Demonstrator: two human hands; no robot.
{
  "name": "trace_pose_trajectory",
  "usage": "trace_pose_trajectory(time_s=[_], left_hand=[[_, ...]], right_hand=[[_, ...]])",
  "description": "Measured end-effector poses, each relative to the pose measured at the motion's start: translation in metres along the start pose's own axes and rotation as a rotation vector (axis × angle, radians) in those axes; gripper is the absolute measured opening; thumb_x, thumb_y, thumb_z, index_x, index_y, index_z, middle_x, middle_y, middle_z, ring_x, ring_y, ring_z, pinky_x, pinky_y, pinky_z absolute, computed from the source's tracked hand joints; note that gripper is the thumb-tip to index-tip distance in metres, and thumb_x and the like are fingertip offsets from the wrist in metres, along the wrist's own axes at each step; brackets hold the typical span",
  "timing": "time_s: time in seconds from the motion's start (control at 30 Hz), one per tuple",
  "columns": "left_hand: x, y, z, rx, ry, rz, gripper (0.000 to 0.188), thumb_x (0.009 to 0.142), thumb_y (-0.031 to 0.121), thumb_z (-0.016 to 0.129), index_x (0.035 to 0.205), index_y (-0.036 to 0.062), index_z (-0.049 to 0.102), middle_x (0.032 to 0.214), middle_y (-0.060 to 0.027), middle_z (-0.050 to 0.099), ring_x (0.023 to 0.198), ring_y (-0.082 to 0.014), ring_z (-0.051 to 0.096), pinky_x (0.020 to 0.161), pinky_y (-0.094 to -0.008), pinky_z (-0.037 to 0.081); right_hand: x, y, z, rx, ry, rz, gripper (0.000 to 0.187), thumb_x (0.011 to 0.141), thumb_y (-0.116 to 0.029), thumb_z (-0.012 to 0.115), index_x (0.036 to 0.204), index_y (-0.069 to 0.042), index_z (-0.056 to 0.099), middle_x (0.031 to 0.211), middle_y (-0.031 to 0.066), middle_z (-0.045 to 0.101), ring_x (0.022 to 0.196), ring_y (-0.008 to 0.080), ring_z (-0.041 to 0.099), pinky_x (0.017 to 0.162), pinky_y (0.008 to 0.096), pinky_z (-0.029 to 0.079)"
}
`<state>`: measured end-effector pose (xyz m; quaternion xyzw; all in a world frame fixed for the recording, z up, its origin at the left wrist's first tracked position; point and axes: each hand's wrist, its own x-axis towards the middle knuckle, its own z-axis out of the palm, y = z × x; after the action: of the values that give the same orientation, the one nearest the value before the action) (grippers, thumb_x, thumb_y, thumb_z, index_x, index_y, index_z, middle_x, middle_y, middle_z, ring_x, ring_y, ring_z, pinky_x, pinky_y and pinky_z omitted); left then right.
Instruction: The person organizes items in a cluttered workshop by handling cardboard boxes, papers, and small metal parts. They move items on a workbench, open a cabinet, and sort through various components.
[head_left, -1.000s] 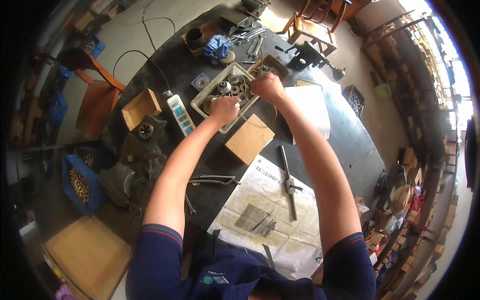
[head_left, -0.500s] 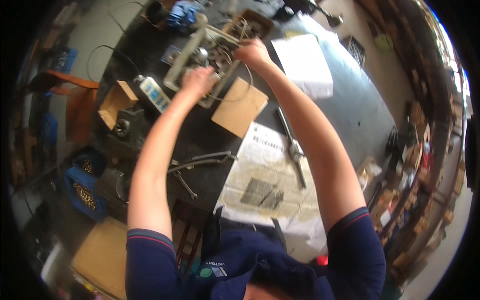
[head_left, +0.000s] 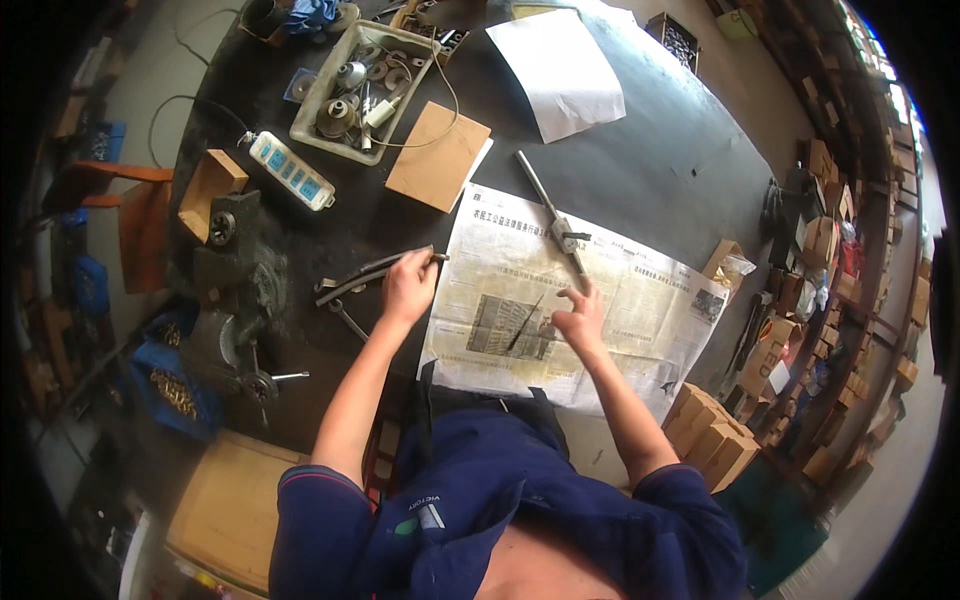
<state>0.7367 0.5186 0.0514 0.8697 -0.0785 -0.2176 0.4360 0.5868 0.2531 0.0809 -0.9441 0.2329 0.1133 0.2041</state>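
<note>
My left hand (head_left: 408,290) is closed at the newspaper's left edge, with a short brass-coloured metal piece (head_left: 438,257) sticking out between its fingertips. Behind that hand, a long dark spanner (head_left: 352,282) and a smaller spanner (head_left: 346,318) lie on the black tabletop. My right hand (head_left: 580,322) hovers over the newspaper (head_left: 620,350) with thumb and fingers apart. Its fingertips are at the lower end of a long metal bar tool (head_left: 541,188), which has a thicker block at its middle. Whether they touch the bar, I cannot tell.
A grey plastic bin (head_left: 303,127) of metal parts stands at the far left, beside a cardboard box (head_left: 438,157) and a white power strip (head_left: 291,171). A bench vise (head_left: 235,290) is at the left. White paper sheets (head_left: 560,75) lie at the back; shelves (head_left: 850,300) line the right.
Both hands have left the grey bin and come back toward me. The left now holds a small metal piece beside the spanners; the right has come down to the bar tool on the newspaper.
</note>
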Motion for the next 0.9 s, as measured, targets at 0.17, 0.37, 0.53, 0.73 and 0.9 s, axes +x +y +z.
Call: trace_pose_trajectory(time_s=[0.17, 0.37, 0.53, 0.73, 0.9], left_hand=[[-0.023, -0.033, -0.009, 0.472, 0.083, 0.074, 0.037, 0.072, 0.011, 0.059, 0.108, 0.0072, 0.05, 0.101, -0.0118, 0.051, 0.08, -0.0336, 0.057, 0.067, -0.0417, 0.047], [-0.007, -0.054, -0.025, 0.825, -0.052, 0.153, 0.036, 0.07, 0.014, 0.062, 0.103, 0.0069, 0.048, 0.095, -0.0144, 0.048, 0.074, -0.0302, 0.059, 0.064, -0.0397, 0.047], [0.002, -0.059, -0.026, 0.928, -0.143, 0.217, 0.024, 0.069, 0.014, 0.063, 0.086, 0.005, 0.048, 0.084, -0.0113, 0.051, 0.066, -0.027, 0.059, 0.058, -0.0381, 0.046], [0.018, -0.074, -0.037, 0.915, 0.095, 0.207, 0.021, 0.074, 0.02, 0.061, 0.082, 0.0044, 0.048, 0.078, -0.0109, 0.05, 0.061, -0.0269, 0.059, 0.053, -0.037, 0.046], [0.04, -0.073, -0.052, 0.963, 0.034, 0.13, 0.028, 0.073, 0.026, 0.062, 0.086, 0.0045, 0.05, 0.083, -0.0108, 0.052, 0.066, -0.0277, 0.059, 0.057, -0.0382, 0.047]], right_hand=[[0.037, 0.046, 0.023, -0.234, -0.185, -0.029, 0.026, 0.052, -0.018, 0.061, 0.076, -0.009, 0.065, 0.116, 0.0282, 0.04, 0.102, 0.0383, 0.041, 0.088, 0.0404, 0.036], [0.056, 0.085, 0.051, 0.043, -0.186, -0.26, 0.021, 0.051, -0.02, 0.062, 0.065, -0.003, 0.062, 0.08, 0.0179, 0.055, 0.081, 0.0324, 0.047, 0.071, 0.0385, 0.042], [0.035, 0.056, 0.041, 0.355, -0.08, -0.118, 0.027, 0.056, -0.009, 0.058, 0.081, -0.005, 0.064, 0.084, 0.0149, 0.053, 0.081, 0.03, 0.051, 0.069, 0.0348, 0.043], [0.068, 0.024, 0.026, 0.684, -0.08, 0.178, 0.033, 0.063, -0.008, 0.051, 0.093, -0.002, 0.063, 0.097, 0.0131, 0.057, 0.09, 0.0231, 0.052, 0.072, 0.0314, 0.043], [0.058, -0.008, 0.032, 0.045, -0.073, -0.034, 0.019, 0.059, -0.014, 0.056, 0.075, -0.007, 0.064, 0.098, 0.0213, 0.051, 0.089, 0.0343, 0.049, 0.076, 0.0397, 0.043]])
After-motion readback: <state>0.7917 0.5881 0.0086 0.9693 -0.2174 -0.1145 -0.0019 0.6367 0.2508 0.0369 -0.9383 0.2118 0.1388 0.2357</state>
